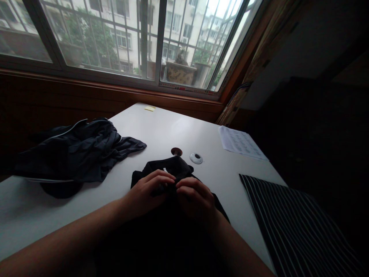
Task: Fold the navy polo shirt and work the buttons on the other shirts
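"What's the biggest thing in front of the person?"

"A broad white flat-topped table (184,130). A black cloth with thin pale stripes (288,215) lies at its right side, and a crumpled dark garment with white piping (86,154) is heaped at the left."

"And the piece being handled?"

"A plain black cloth garment (173,165), bunched at the near edge, between those two. Its lower part sinks into shadow, so I can't tell how far it reaches."

"How would it handle?"

"Light, I'd judge, and soft and limp. It folds wherever it's pushed, so it won't hold a shape by itself. Nothing fragile about it, though a loose fold could slide out of the fingers."

"What are the hands doing?"

"The left hand (151,190) and right hand (197,194) come together at the gathered upper part, fingertips almost meeting. Both seem to pinch the black fabric, but the thumbs are too dark to make out."

"Is that a good place to hold it?"

"I think so: a doubled fold gives more to grip than one thin layer. Keep the fingers close together and the cloth between them stays controlled."

"Anything smaller?"

"A white ring-shaped cap (196,158) just beyond the garment, and a tiny white patch (165,170) beside the left fingers, maybe a label."
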### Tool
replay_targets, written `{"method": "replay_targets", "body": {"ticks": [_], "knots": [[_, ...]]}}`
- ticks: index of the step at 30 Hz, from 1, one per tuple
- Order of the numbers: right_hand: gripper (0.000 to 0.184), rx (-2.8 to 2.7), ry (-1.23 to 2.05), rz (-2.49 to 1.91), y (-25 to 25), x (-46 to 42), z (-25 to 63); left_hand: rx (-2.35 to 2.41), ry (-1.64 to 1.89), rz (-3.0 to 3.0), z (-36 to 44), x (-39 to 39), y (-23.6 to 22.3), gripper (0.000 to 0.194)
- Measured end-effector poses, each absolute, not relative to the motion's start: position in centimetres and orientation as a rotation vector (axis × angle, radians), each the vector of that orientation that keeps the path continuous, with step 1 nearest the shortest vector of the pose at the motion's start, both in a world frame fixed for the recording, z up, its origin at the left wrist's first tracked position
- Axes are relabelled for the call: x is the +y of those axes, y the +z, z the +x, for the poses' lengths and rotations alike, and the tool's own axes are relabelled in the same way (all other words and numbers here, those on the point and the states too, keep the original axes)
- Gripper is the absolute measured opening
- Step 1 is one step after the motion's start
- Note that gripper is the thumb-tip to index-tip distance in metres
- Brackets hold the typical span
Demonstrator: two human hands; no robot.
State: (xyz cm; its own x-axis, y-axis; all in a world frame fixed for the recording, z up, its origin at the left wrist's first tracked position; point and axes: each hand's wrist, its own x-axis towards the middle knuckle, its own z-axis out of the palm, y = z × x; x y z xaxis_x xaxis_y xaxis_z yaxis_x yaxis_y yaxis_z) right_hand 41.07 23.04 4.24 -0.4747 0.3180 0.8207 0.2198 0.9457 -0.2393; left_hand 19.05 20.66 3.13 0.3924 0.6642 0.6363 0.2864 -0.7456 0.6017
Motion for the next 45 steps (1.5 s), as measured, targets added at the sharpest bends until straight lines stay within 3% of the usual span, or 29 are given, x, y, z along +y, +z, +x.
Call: {"method": "replay_targets", "body": {"ticks": [19, 32, 45], "knots": [[0.018, -2.158, 0.069, -0.298, 4.95, 22.70, 40.81, 0.805, 1.300, 2.367, 18.83, 20.61, 3.29, 0.026], [0.026, -2.134, 0.182, -0.373, 4.09, 23.12, 40.76, 0.895, 1.369, 2.403, 18.59, 20.70, 3.46, 0.016], [0.022, -2.087, 0.281, -0.425, 4.64, 23.04, 40.40, 0.946, 1.425, 2.364, 18.56, 20.41, 2.93, 0.025]]}}
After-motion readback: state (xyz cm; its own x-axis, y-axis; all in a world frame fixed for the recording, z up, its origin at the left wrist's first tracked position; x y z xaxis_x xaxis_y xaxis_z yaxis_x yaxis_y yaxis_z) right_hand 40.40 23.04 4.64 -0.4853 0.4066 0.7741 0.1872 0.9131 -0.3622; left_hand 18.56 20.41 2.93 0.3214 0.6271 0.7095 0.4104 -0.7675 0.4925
